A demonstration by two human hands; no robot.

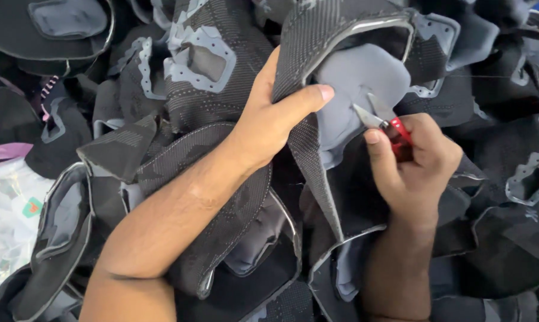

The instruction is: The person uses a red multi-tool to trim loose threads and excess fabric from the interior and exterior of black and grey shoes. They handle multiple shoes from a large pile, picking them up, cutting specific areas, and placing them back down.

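Observation:
My left hand [273, 114] grips a black knitted shoe upper [335, 36] by its edge, thumb pressed across the grey inner lining [353, 80]. My right hand [415, 161] holds small red-handled thread snips [384, 122], their metal blades open and pointing up-left onto the grey lining just right of my left thumb. The held upper is lifted above the pile and folded so its lining faces me.
A deep pile of black and grey shoe uppers [192, 65] fills the whole view beneath my arms. Clear plastic bags [10, 203] lie at the left edge. A thin pink strip [1, 150] shows above the bags.

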